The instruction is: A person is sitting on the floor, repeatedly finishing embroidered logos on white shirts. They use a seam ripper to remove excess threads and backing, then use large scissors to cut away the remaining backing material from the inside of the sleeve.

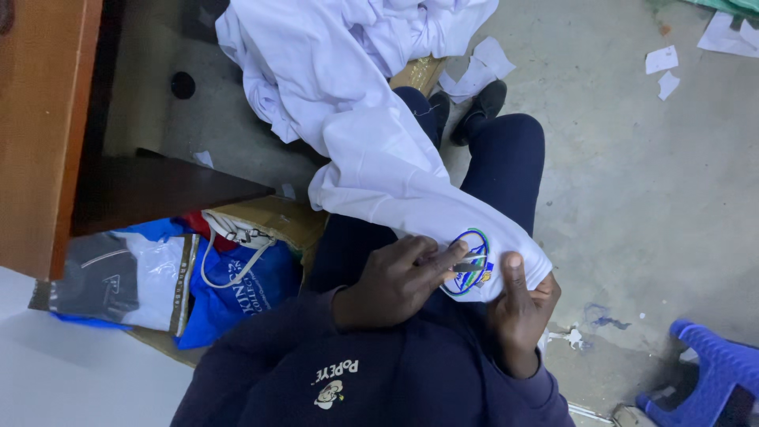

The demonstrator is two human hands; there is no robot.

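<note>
Item: white garment (pixel 371 150), light woven cloth, long, draped from a heap on the floor down across the seated person's dark-trousered lap (pixel 506 158). Condition: soft, limp, creased; judged light in weight and without any stiffness of its own, so it will sag and slide wherever it is not held. Feature: round embroidered badge (pixel 470 265), blue-edged with coloured stitching, sewn near the lower end of the cloth; judged firmer and thicker than the fabric around it, the one part that keeps its shape. Left hand (pixel 399 281): resting on the cloth just beside the badge, fingers closed around a small slim dark tool (pixel 468 267) whose tip lies on the badge; its kind cannot be told. Right hand (pixel 522 316): grip clamped on the garment's edge, thumb on top beside the badge, the other fingers under the fold, pulling the cloth taut over them. Handling note: best taken close on either side of the badge, pinched through the fold, so the patch lies flat and stretched; held further away, the fabric would likely pucker and shift. Stitching judged delicate; thin cloth could snag. Surroundings: blue bag (pixel 245 292) with white cord handles and a packaged dark item (pixel 118 277) at left, wooden furniture (pixel 47 119), paper scraps (pixel 662 59) on the concrete floor (pixel 632 174), blue plastic stool (pixel 711 372) at right.
</note>
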